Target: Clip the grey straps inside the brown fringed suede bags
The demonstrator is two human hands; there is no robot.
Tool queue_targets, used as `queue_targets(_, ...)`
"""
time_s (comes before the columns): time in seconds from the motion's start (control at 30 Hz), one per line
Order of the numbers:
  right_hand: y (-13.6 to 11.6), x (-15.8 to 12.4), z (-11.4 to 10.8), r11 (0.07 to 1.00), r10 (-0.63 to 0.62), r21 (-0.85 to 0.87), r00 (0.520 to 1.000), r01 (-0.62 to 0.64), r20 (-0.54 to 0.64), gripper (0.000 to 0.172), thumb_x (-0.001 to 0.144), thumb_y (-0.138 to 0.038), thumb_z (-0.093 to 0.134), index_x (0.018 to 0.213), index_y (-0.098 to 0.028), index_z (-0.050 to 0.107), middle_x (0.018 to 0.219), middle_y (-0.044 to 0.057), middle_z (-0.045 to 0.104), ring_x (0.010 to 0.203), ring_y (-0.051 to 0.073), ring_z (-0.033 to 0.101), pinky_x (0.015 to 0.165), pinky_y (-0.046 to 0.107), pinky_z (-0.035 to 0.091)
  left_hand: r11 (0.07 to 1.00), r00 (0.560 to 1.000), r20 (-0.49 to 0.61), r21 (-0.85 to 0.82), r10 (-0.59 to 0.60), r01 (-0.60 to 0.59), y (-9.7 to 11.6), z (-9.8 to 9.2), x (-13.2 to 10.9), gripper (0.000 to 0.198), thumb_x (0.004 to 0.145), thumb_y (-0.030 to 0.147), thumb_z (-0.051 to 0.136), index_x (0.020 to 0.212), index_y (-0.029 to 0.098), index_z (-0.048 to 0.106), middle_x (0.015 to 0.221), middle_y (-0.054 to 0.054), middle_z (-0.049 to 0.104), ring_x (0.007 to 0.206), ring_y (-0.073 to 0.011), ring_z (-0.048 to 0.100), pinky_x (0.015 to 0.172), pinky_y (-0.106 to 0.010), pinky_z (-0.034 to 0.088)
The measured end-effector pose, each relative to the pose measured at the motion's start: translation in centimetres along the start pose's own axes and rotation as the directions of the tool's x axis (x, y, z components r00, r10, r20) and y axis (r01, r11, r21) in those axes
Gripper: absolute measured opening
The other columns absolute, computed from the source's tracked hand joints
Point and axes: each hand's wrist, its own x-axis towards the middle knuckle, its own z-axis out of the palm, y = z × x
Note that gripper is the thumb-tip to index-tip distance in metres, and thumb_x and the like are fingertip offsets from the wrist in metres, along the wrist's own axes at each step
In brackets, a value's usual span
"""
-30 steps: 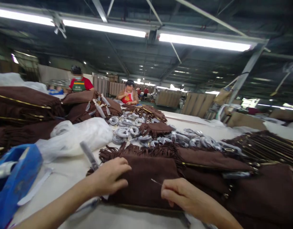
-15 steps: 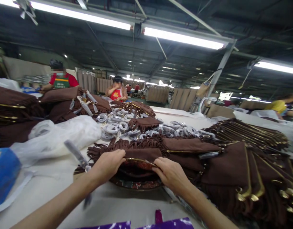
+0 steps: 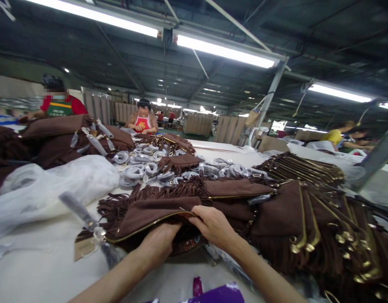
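A brown suede fringed bag (image 3: 149, 212) with a gold zip lies on the white table in front of me, its mouth held open. My left hand (image 3: 160, 242) is pushed into the opening, its fingers hidden inside. My right hand (image 3: 212, 225) pinches the bag's upper zip edge and holds it up. A wrapped strap with a paper tag (image 3: 86, 223) trails from the bag's left end.
Stacks of the same brown bags lie at right (image 3: 310, 227) and far left (image 3: 64, 134). Coiled wrapped straps (image 3: 140, 168) litter the table's middle. A white plastic bag (image 3: 54, 185) sits at left. Two workers sit at the far end; something purple (image 3: 219, 292) lies near me.
The bag's mouth has opened wider. My left hand has gone from gripping the zip edge to reaching inside. My view has swung right.
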Motion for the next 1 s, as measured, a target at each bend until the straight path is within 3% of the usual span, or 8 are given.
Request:
queue_targets(0.2,-1.7,-1.4,-0.7,0.997,-0.009,0.069,0.990,0.019,-0.139,0.007,0.089,-0.015,0.056,0.092,-0.019,0.061,0.094,0.005,0.065,0.088,0.019,0.060,0.074,0.025,0.039,0.961,0.993,0.087,-0.257,-0.079,0.099,-0.3,0.5,2.8,0.042,0.073,0.016,0.056,0.114,0.020,0.066,0.126,-0.007,0.066,0.118,-0.0275,0.057,0.105,-0.038,0.041)
queue_targets(0.3,-2.1,-2.3,-0.2,0.978,-0.110,0.189,0.988,0.089,0.105,0.014,0.091,-0.015,0.051,0.082,-0.019,0.061,0.082,0.003,0.068,0.076,0.016,0.062,0.066,0.022,0.039,0.939,0.996,0.081,-0.340,-0.026,0.052,-0.7,1.1,3.0,0.043,0.071,0.016,0.054,0.113,0.020,0.066,0.121,-0.006,0.068,0.115,-0.0255,0.059,0.103,-0.036,0.043)
queue_targets(0.37,-1.7,-2.5,0.5,0.988,-0.019,0.151,0.976,-0.015,0.218,0.019,0.091,-0.012,0.046,0.081,-0.018,0.061,0.082,0.006,0.069,0.075,0.017,0.063,0.063,0.023,0.038,0.938,0.999,0.051,-0.347,-0.002,0.019,-1.0,1.6,2.8,0.046,0.070,0.012,0.049,0.112,0.021,0.066,0.117,-0.004,0.070,0.112,-0.0240,0.059,0.104,-0.037,0.042)
queue_targets(0.47,-0.5,-2.0,1.3,0.971,0.164,0.147,0.973,-0.189,0.165,0.025,0.094,-0.011,0.037,0.086,-0.016,0.060,0.082,0.009,0.070,0.074,0.018,0.064,0.063,0.023,0.039,0.965,0.996,0.045,-0.249,-0.074,0.083,-1.2,2.3,2.5,0.038,0.069,0.009,0.046,0.097,0.020,0.069,0.097,-0.002,0.074,0.095,-0.0226,0.064,0.096,-0.037,0.048)
queue_targets(0.57,0.4,-1.1,1.3,0.917,0.205,0.311,0.965,-0.248,0.166,0.029,0.096,-0.014,0.032,0.085,-0.017,0.059,0.062,0.001,0.063,0.059,0.014,0.061,0.061,0.020,0.042,0.972,0.991,0.023,-0.194,-0.129,0.131,-1.2,2.8,2.6,0.027,0.079,0.017,0.044,0.087,0.020,0.069,0.085,-0.001,0.074,0.083,-0.0210,0.065,0.087,-0.034,0.052)
queue_targets(0.73,0.7,-0.6,0.7,0.836,0.225,0.438,0.935,-0.330,0.274,0.029,0.096,-0.018,0.031,0.089,-0.017,0.059,0.045,-0.007,0.048,0.047,0.013,0.057,0.054,0.018,0.042,0.993,0.984,-0.130,-0.019,-0.119,0.117,-1.0,3.4,3.1,0.031,0.089,0.020,0.042,0.104,0.023,0.068,0.106,-0.004,0.073,0.102,-0.0252,0.063,0.102,-0.044,0.045)
queue_targets(0.83,0.6,-0.7,1.0,0.882,0.251,0.346,0.941,-0.318,0.225,0.027,0.095,-0.015,0.033,0.088,-0.017,0.059,0.056,-0.002,0.058,0.054,0.014,0.059,0.055,0.019,0.040,0.985,0.992,-0.081,0.135,-0.095,0.106,-1.2,3.9,2.9,0.037,0.087,0.015,0.044,0.115,0.024,0.066,0.115,-0.008,0.070,0.110,-0.0282,0.061,0.104,-0.048,0.042)
queue_targets(1.0,0.8,-1.0,2.1,0.938,0.237,0.225,0.962,-0.262,0.135,0.027,0.094,-0.009,0.036,0.088,-0.016,0.061,0.084,0.009,0.070,0.076,0.017,0.063,0.067,0.024,0.040,0.983,0.984,-0.175,0.171,-0.041,0.072,-1.8,4.7,2.2,0.044,0.089,0.017,0.042,0.128,0.028,0.058,0.124,-0.009,0.066,0.115,-0.0292,0.059,0.106,-0.050,0.042)
